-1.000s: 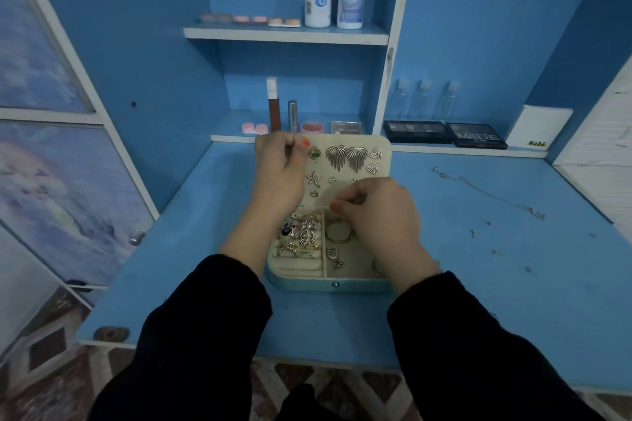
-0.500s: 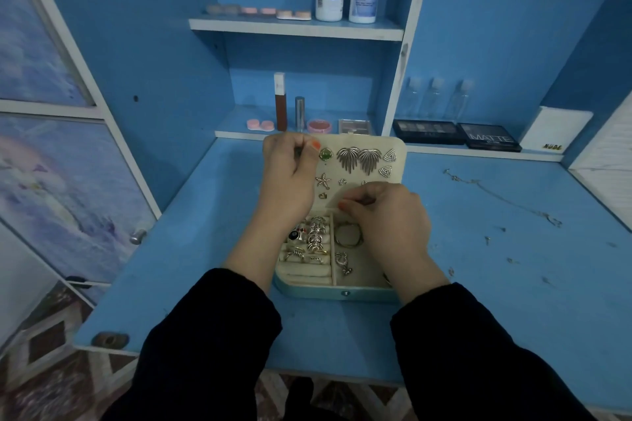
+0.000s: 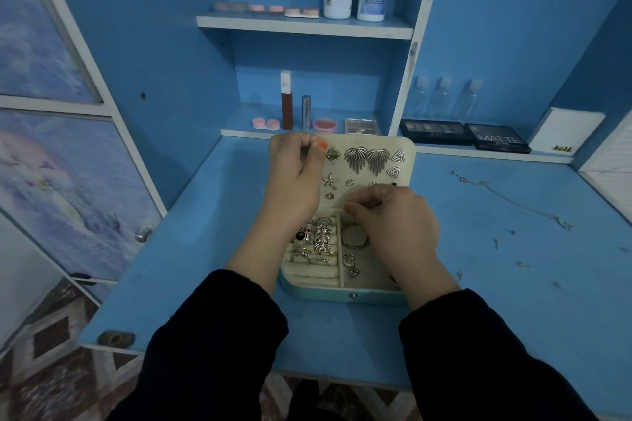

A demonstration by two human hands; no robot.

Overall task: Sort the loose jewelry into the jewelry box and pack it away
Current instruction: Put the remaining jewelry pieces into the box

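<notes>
On my feed, the open jewelry box (image 3: 342,291) sits on the blue desk (image 3: 205,249), left hand (image 3: 297,174) gripping its lid (image 3: 359,178) at the far-left corner, right hand (image 3: 393,222) curled over the hinge, fingertips together, contents I cannot tell, loose chain (image 3: 506,196) lying right of the box.

Jewelry box (image 3: 342,295) shell: smooth teal, faint sheen.
Lining (image 3: 362,173): cream, soft, matt, velvety.
Leaf earrings (image 3: 367,159), just beyond the right fingers (image 3: 362,207): polished silvery metal, ribbed.
Rings (image 3: 323,236), nearer than the left fingers (image 3: 290,147): shiny metal.
Tabletop (image 3: 513,301): blue paint, matt, scuffed.
Sleeves (image 3: 212,352): dark matt cloth.
</notes>
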